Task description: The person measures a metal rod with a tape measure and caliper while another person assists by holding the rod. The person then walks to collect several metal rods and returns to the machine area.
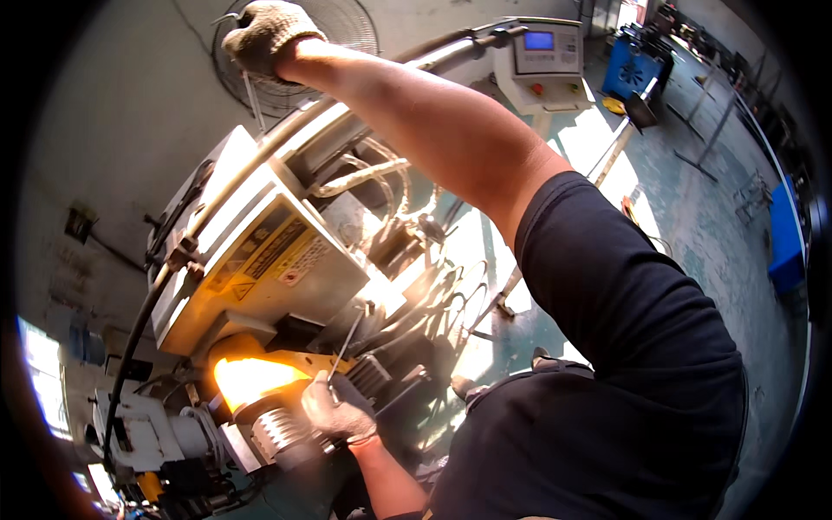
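Note:
My right hand, in a grey-brown knit work glove, is raised at the upper left. It is closed around a thin metal rod; a bent tip sticks out past the fingers and a straight length hangs below. Lower down, my left hand, gloved too, is closed on a slim metal rod that points up. Just left of it, a bright yellow-orange glow hides the shape of whatever is inside. Beside the glow and near my left hand is a ribbed metal cylinder.
A large machine housing with yellow warning labels stands over the glow. A long bar runs above it, near cables. A control panel is at the top, a fan on the wall, a blue machine beyond.

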